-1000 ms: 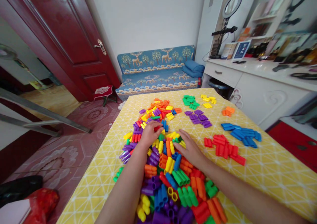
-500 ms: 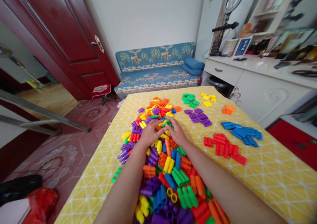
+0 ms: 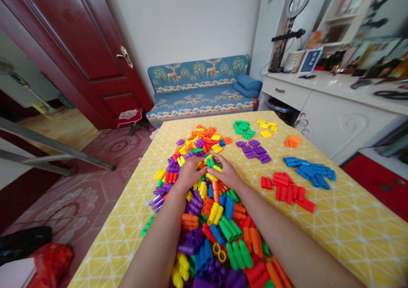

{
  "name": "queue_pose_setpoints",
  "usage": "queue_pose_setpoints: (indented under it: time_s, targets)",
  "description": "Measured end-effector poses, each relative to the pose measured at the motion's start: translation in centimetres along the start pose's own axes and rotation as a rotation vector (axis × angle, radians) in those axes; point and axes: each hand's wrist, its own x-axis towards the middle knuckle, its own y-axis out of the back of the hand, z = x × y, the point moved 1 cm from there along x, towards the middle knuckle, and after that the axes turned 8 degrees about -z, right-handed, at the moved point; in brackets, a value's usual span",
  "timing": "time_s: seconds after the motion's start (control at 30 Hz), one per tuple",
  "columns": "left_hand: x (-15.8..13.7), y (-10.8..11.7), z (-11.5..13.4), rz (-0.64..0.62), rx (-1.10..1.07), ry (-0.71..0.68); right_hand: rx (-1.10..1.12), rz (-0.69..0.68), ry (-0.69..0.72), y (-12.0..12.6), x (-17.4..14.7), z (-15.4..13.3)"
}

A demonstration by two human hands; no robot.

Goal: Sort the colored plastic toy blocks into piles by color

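Note:
Both my hands are over a long pile of coloured plastic bullet-shaped blocks (image 3: 217, 213), many of them joined side by side. My left hand (image 3: 190, 171) reaches in from the left, fingers stretched forward and thumb apart, touching the pile. Opposite it, my right hand (image 3: 227, 171) curls its fingers and thumb around a yellow block (image 3: 218, 168). A green block (image 3: 211, 162) shows between the two hands. My fingers partly hide the pieces beneath them.
Sorted groups lie on the yellow tablecloth (image 3: 124, 220) to the right: green blocks (image 3: 244, 128), purple blocks (image 3: 254, 150), blue blocks (image 3: 310, 171), red blocks (image 3: 288, 189), orange blocks (image 3: 292, 141) and yellow blocks (image 3: 267, 127). A blue sofa (image 3: 197, 90) stands beyond the table.
My thumbs, close together before, have moved apart. The green and yellow blocks between my hands now show more clearly. The view has shifted slightly.

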Motion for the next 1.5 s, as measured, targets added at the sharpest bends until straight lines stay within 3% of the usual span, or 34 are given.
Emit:
queue_pose_setpoints:
  time_s: [0.53, 1.5]
  targets:
    - [-0.1, 0.3, 0.8, 0.102, -0.151, -0.113, 0.245, 0.045, 0.057, 0.9, -0.1, 0.0]
    - [-0.2, 0.4, 0.9, 0.142, -0.159, -0.077, 0.217, 0.054, 0.010, 0.7, 0.0, 0.9]
